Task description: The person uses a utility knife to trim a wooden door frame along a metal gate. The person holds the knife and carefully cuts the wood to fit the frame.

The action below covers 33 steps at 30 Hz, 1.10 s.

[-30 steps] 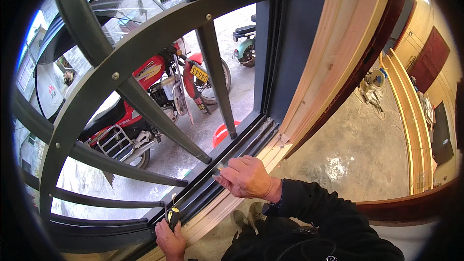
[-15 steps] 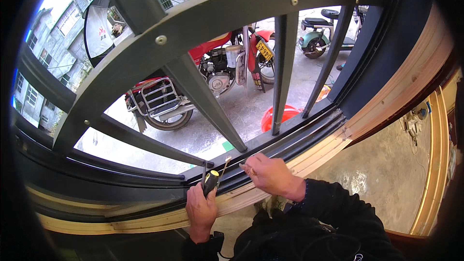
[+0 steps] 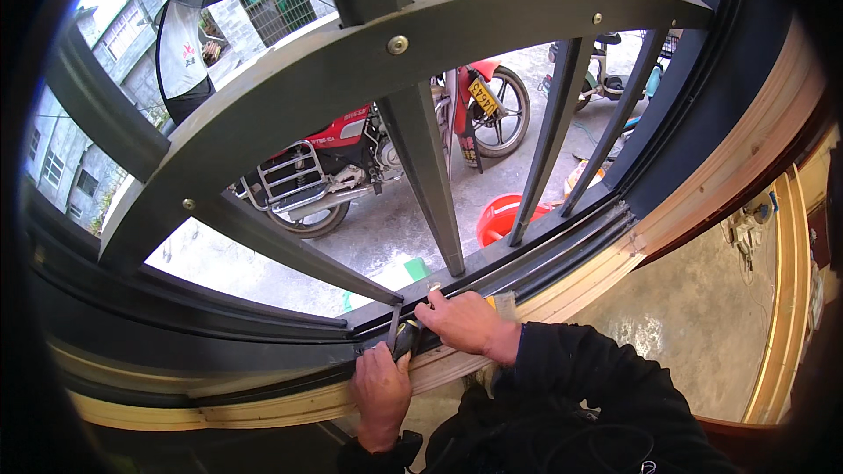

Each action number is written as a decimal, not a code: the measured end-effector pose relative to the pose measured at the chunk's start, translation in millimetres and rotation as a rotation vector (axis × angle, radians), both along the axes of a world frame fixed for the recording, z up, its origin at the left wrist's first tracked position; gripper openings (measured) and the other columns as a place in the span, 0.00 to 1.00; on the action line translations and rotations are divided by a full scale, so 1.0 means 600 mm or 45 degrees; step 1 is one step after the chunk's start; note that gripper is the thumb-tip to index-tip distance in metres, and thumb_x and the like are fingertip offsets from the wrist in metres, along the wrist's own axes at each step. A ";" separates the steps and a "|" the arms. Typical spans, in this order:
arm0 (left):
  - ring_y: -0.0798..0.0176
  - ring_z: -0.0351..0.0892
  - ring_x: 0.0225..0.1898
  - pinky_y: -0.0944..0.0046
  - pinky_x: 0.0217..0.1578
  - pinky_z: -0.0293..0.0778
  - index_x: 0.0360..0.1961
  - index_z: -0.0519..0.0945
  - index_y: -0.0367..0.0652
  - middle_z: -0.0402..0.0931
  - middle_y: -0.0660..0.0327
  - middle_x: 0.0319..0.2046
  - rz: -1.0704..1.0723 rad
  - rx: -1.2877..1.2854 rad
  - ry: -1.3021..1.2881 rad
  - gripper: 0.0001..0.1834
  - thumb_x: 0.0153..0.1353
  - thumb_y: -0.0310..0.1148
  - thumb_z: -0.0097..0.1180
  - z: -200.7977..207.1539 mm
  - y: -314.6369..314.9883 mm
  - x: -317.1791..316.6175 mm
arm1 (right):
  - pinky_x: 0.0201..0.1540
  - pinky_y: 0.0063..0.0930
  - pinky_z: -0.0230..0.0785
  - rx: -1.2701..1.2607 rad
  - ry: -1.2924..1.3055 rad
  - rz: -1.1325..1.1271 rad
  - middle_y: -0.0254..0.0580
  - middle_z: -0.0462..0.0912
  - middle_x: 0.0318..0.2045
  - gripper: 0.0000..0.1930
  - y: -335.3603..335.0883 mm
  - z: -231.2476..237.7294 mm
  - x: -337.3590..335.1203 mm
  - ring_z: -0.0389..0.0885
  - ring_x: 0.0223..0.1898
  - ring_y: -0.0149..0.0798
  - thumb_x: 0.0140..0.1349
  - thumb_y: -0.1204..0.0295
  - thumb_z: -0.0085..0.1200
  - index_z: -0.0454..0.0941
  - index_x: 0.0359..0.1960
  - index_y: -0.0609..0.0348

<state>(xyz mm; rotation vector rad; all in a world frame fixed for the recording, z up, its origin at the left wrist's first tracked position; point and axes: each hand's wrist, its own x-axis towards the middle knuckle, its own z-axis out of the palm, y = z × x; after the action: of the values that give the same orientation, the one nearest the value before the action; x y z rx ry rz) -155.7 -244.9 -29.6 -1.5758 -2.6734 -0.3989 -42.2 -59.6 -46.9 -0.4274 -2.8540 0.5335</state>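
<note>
Black-and-yellow-handled tool [image 3: 407, 336], one, near 6 o'clock over the dark window track [image 3: 553, 268]: we find the left hand's [image 3: 382, 391] fingers wrapped closed about its handle. Right hand [image 3: 470, 323], at 2 o'clock from the left, has its fingers bent toward a small pale tip [image 3: 434, 286]; how far they part, or what they hold, we cannot tell. For good handling, we judge, we want a steady left grip, short light right-hand motions, and no scrape on the pale wooden sill [image 3: 580, 291] at 4 o'clock.
</note>
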 end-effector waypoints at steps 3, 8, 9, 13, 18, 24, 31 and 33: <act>0.44 0.79 0.40 0.45 0.36 0.76 0.45 0.76 0.41 0.75 0.52 0.35 0.014 0.000 0.029 0.20 0.64 0.46 0.66 0.002 0.000 0.001 | 0.25 0.42 0.78 0.122 0.025 0.122 0.47 0.78 0.37 0.08 0.015 -0.006 0.001 0.87 0.27 0.47 0.65 0.69 0.54 0.74 0.43 0.53; 0.45 0.79 0.39 0.46 0.35 0.76 0.42 0.76 0.43 0.74 0.53 0.36 0.051 -0.026 0.042 0.19 0.65 0.47 0.64 0.007 0.000 0.002 | 0.27 0.39 0.79 0.224 0.037 0.200 0.44 0.78 0.36 0.05 0.041 -0.005 0.013 0.87 0.27 0.44 0.66 0.68 0.53 0.75 0.39 0.54; 0.45 0.80 0.39 0.46 0.34 0.76 0.42 0.76 0.43 0.74 0.53 0.36 0.053 -0.024 0.058 0.19 0.65 0.48 0.64 0.007 -0.001 0.002 | 0.27 0.39 0.79 0.226 0.033 0.215 0.43 0.78 0.36 0.05 0.046 -0.003 0.015 0.87 0.27 0.43 0.65 0.68 0.53 0.75 0.38 0.53; 0.45 0.80 0.38 0.46 0.33 0.77 0.42 0.76 0.44 0.74 0.53 0.37 0.100 -0.057 0.096 0.19 0.66 0.48 0.64 0.007 -0.007 0.002 | 0.27 0.38 0.78 0.239 0.062 0.275 0.42 0.76 0.36 0.05 0.056 0.006 0.028 0.86 0.27 0.42 0.65 0.67 0.53 0.74 0.39 0.52; 0.45 0.79 0.36 0.46 0.32 0.76 0.40 0.76 0.44 0.74 0.53 0.37 0.062 0.035 0.121 0.14 0.68 0.43 0.61 -0.001 -0.018 -0.002 | 0.26 0.38 0.77 0.191 0.175 0.244 0.40 0.75 0.35 0.06 0.047 0.024 0.056 0.86 0.27 0.41 0.65 0.67 0.54 0.73 0.39 0.51; 0.41 0.79 0.33 0.44 0.30 0.73 0.38 0.79 0.42 0.74 0.52 0.31 0.038 0.250 0.104 0.05 0.70 0.31 0.56 -0.025 -0.025 -0.012 | 0.24 0.38 0.76 0.201 0.275 0.101 0.39 0.74 0.32 0.05 0.035 0.035 0.091 0.84 0.26 0.41 0.62 0.69 0.56 0.73 0.36 0.51; 0.43 0.78 0.32 0.46 0.31 0.74 0.38 0.78 0.41 0.75 0.52 0.31 0.041 0.344 0.244 0.03 0.70 0.28 0.55 -0.050 -0.023 -0.014 | 0.22 0.38 0.75 0.102 0.197 0.220 0.42 0.74 0.32 0.05 -0.030 0.004 0.097 0.84 0.23 0.43 0.62 0.68 0.55 0.73 0.36 0.52; 0.43 0.78 0.32 0.46 0.31 0.74 0.39 0.79 0.40 0.76 0.52 0.32 0.054 0.403 0.257 0.03 0.70 0.28 0.55 -0.055 -0.024 -0.013 | 0.22 0.39 0.74 0.068 0.234 0.180 0.42 0.73 0.33 0.07 -0.044 -0.007 0.092 0.83 0.23 0.43 0.61 0.68 0.56 0.72 0.36 0.52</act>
<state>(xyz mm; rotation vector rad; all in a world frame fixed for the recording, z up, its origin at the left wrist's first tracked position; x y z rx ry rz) -163.2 -259.3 -62.4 -1.3843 -2.3508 -0.5926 12.8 -86.2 -51.0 -0.1588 -2.7267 0.4917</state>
